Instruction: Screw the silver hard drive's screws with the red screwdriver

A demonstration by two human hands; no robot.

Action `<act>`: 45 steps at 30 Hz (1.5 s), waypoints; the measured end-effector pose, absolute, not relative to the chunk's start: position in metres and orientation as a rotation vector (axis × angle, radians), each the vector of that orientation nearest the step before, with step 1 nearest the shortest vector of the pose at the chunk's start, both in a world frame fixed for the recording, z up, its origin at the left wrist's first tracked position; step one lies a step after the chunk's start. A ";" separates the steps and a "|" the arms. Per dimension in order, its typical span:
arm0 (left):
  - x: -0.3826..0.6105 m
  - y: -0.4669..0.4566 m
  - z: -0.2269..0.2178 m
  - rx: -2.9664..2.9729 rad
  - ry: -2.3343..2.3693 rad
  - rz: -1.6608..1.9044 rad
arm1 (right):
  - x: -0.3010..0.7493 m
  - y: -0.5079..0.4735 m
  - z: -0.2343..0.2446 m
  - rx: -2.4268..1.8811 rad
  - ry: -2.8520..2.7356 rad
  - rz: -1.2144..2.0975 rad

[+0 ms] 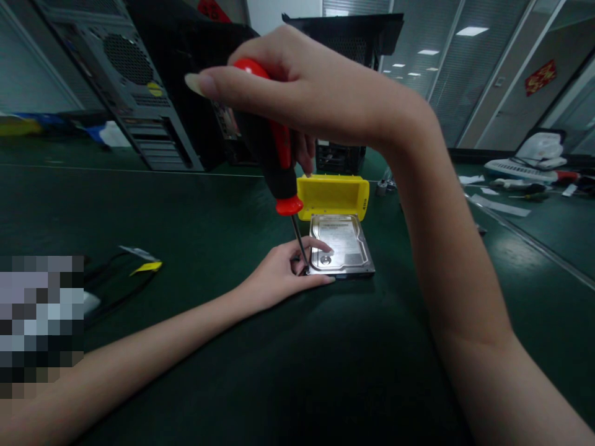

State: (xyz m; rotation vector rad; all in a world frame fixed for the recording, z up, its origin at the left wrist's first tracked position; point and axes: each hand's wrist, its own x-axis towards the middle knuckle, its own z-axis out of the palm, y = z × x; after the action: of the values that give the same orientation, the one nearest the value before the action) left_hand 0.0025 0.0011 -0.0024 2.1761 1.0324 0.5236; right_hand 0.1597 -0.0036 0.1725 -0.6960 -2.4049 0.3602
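A silver hard drive (341,238) lies flat on the dark green table, its near edge toward me. My left hand (288,266) grips the drive's near left corner, index finger on the top and thumb along the near edge. My right hand (288,87) is wrapped round the handle of a red and black screwdriver (274,155), held steeply tilted. The shaft runs down to the drive's near left corner beside my left fingers; whether the tip sits in a screw I cannot tell. Right behind the drive stands an open yellow plastic box (332,192).
Computer cases (162,87) stand at the back left, another case (344,49) at the back centre. Black cables with a yellow tag (147,267) lie at left. Small metal parts (383,186) sit right of the box. Tools and paper scraps (518,186) lie at far right.
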 end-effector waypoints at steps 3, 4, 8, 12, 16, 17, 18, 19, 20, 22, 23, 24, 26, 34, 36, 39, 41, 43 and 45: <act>0.003 0.001 -0.003 2.182 1.042 0.520 | 0.158 -0.004 0.171 -0.679 -2.383 0.351; 0.003 0.001 -0.002 2.183 1.044 0.519 | 0.157 -0.003 0.170 -0.674 -2.370 0.347; 0.003 0.001 -0.002 2.181 1.042 0.517 | 0.156 -0.003 0.170 -0.685 -2.352 0.348; 0.003 0.001 -0.002 2.179 1.044 0.514 | 0.158 -0.004 0.171 -0.697 -2.383 0.325; 0.004 0.001 -0.003 2.187 1.033 0.539 | 0.158 -0.005 0.171 -0.736 -2.371 0.353; 0.004 0.001 -0.003 2.187 1.032 0.540 | 0.158 -0.006 0.171 -0.748 -2.374 0.362; 0.004 0.001 -0.003 2.186 1.033 0.538 | 0.158 -0.006 0.172 -0.741 -2.377 0.353; 0.004 0.001 -0.002 2.184 1.033 0.536 | 0.158 -0.006 0.172 -0.726 -2.385 0.337; 0.005 0.001 -0.002 2.182 1.033 0.531 | 0.158 -0.005 0.172 -0.709 -2.390 0.323; 0.004 0.000 -0.001 2.180 1.037 0.522 | 0.158 -0.005 0.172 -0.685 -2.384 0.296; 0.004 0.000 -0.001 2.180 1.040 0.520 | 0.158 -0.004 0.172 -0.682 -2.380 0.294; 0.004 0.000 -0.001 2.181 1.043 0.523 | 0.158 -0.004 0.172 -0.678 -2.368 0.261; 0.004 0.000 -0.001 2.183 1.042 0.531 | 0.158 -0.002 0.172 -0.630 -2.389 0.223; 0.003 0.000 -0.001 2.174 1.039 0.523 | 0.159 -0.001 0.170 -0.606 -2.350 0.232; 0.003 0.000 -0.002 2.180 1.042 0.526 | 0.159 -0.001 0.170 -0.609 -2.355 0.237; 0.002 0.001 -0.003 2.178 1.042 0.521 | 0.159 -0.002 0.171 -0.606 -2.362 0.224; 0.002 0.001 -0.003 2.173 1.041 0.521 | 0.160 -0.002 0.171 -0.623 -2.363 0.230; 0.003 0.001 -0.004 2.172 1.041 0.521 | 0.160 -0.002 0.171 -0.635 -2.352 0.205; 0.003 0.001 -0.004 2.176 1.038 0.525 | 0.160 -0.003 0.171 -0.646 -2.365 0.195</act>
State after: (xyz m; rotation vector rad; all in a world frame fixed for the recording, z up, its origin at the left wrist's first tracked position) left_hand 0.0029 0.0011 -0.0038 2.1759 1.0384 0.5254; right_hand 0.1599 -0.0029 0.1708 -0.6460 -2.3653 0.1948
